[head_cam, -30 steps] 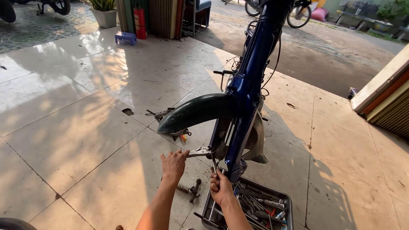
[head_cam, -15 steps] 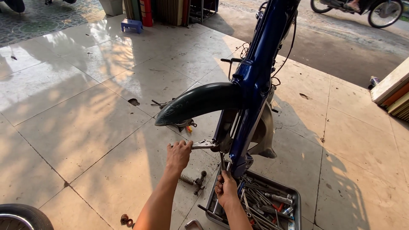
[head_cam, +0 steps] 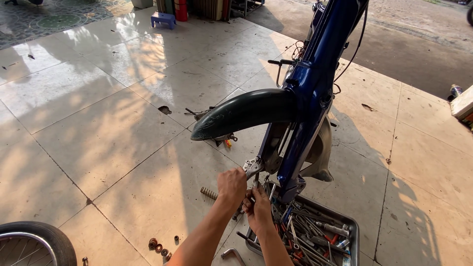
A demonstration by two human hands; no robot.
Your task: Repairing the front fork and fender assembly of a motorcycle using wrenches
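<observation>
A blue motorcycle frame [head_cam: 315, 74] stands upright with no front wheel, a dark green fender [head_cam: 241, 112] jutting out to the left. My left hand [head_cam: 231, 184] is closed on a grey metal bracket [head_cam: 253, 166] at the lower end of the fork. My right hand [head_cam: 257, 207] sits right beside it, just below, with its fingers closed round a slim metal tool whose tip points up at the same bracket. The two hands touch each other.
A metal tray [head_cam: 352, 224] full of wrenches and screwdrivers lies under the fork. On the tiled floor there are a coil spring [head_cam: 208, 192], small round rings [head_cam: 160, 244] and a loose wheel [head_cam: 37, 241] at lower left. A blue stool [head_cam: 163, 19] stands far back.
My hands have drawn together at the fork's lower end, the right one rising to meet the left. The view has tilted down and left, bringing the loose wheel into sight.
</observation>
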